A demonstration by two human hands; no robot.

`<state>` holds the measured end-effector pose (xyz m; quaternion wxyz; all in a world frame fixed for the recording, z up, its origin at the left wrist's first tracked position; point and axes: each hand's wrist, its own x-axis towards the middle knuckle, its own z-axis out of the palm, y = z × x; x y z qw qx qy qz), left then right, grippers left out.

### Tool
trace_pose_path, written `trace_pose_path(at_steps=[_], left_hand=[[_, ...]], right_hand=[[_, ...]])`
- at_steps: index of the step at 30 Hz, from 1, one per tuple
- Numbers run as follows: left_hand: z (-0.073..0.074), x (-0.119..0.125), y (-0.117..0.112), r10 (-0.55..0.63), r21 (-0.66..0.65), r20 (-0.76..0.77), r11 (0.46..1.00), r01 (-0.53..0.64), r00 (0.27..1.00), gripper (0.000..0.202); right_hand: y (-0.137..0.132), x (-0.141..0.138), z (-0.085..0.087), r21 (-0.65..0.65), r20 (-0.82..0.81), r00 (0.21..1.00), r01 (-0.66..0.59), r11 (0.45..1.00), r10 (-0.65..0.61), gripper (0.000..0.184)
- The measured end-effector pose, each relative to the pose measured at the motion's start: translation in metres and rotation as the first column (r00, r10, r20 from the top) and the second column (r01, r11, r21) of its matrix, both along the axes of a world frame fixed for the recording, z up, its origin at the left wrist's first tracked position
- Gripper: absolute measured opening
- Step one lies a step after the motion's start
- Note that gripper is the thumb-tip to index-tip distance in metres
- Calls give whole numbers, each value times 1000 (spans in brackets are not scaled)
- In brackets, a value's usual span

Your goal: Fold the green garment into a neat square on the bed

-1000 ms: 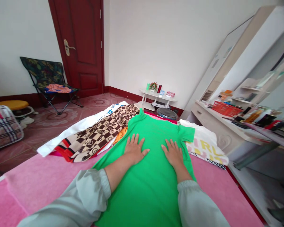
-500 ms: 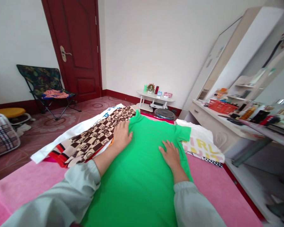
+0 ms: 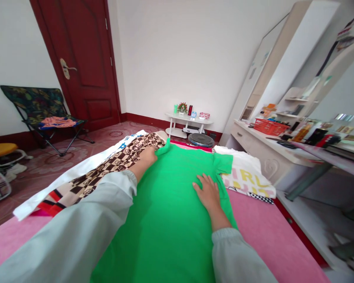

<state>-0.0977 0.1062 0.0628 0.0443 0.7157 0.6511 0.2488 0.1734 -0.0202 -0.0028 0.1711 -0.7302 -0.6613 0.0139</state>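
A green T-shirt (image 3: 171, 204) lies spread out before me on a pink bed cover (image 3: 259, 232). At its far left sleeve, my left hand (image 3: 148, 158) is closed on the green cloth, and part of the sleeve stands up from the bed. My right hand (image 3: 208, 192) rests flat on the shirt's right side with its fingers spread. Left of the shirt lies a brown checkered garment (image 3: 106, 173) over white clothing (image 3: 65, 177). To the right is a white shirt with yellow and pink letters (image 3: 247, 177).
A dressing table (image 3: 253, 146) with a red basket (image 3: 270, 126) and bottles stands at the right. Beyond the bed are a low white table (image 3: 188, 118) and a round dark lid-like object (image 3: 201, 139). A folding chair (image 3: 38, 106) holds cloth near the red door (image 3: 79, 59).
My left hand has moved forward from lying open at the shirt's left edge and now grips the left sleeve, lifting it. My right hand stays on the shirt. The view has shifted slightly.
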Motion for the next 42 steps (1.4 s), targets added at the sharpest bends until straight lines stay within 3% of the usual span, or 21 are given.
trace_pose_path(at_steps=[4,7,9,10,14,17,20,23,27,29,30,31,33,35,36,37,38,39,40,41,42], left_hand=[[5,40,-10,-257,66,-11,964,257,966,43],[-2,63,-32,-577,12,-21,816,578,816,60],[-9,65,-53,-690,-38,-10,724,689,724,71],[-11,61,-65,-687,-63,-7,725,686,726,74],[-11,23,-122,-501,-169,-82,859,483,862,70],[-3,-10,-168,-431,-258,-196,889,378,880,61],[1,-36,-200,-373,-359,-241,892,275,896,63],[6,-52,-214,-345,-463,-171,855,234,923,70],[23,-50,-225,-337,-467,-27,837,287,941,63],[37,-40,-235,-380,-478,98,793,378,920,54],[43,-33,-241,-410,-515,189,732,446,892,53],[49,-27,-247,-433,-576,296,630,521,851,55],[58,-17,-258,-446,-687,510,304,660,736,65],[63,-10,-264,-453,-685,663,-46,727,596,70],[65,-7,-265,-464,-661,706,-160,733,535,68],[67,-5,-264,-472,-640,731,-221,736,494,64],[67,-2,-261,-469,-623,744,-232,747,475,60],[67,2,-255,-461,-611,747,-194,767,479,56],[64,6,-246,-464,-605,729,-94,791,503,52],[59,11,-235,-485,-596,683,60,800,546,48],[52,17,-223,-518,-567,605,254,784,605,45]], right_hand=[[0,1,0,2,-19,1000,-2,1000,2,50],[1,2,-1,11,-29,1000,-9,1000,9,50],[2,3,-2,23,-34,999,-19,1000,20,50],[1,3,-2,28,-37,999,-22,999,23,50],[0,3,-1,48,-44,999,-29,998,32,47],[0,3,-2,68,-48,998,-37,997,40,46],[2,5,-3,67,-54,997,-43,997,47,45],[4,6,-5,68,-63,997,-46,997,51,44],[5,9,-6,80,-78,995,-61,995,67,43],[5,10,-7,89,-84,994,-67,994,74,43],[5,10,-7,92,-86,993,-69,993,77,42],[5,10,-7,95,-88,993,-71,993,79,42],[5,10,-7,99,-93,993,-70,993,79,42],[5,10,-7,100,-97,992,-67,993,77,42],[5,10,-7,101,-99,992,-66,993,76,42],[5,10,-7,103,-101,992,-67,992,78,42],[5,10,-7,106,-102,992,-68,992,79,42],[5,10,-7,111,-102,991,-70,991,81,42],[5,10,-8,116,-103,991,-71,991,83,42],[6,11,-8,121,-104,991,-72,990,84,41],[6,11,-9,128,-105,991,-74,989,87,41]])
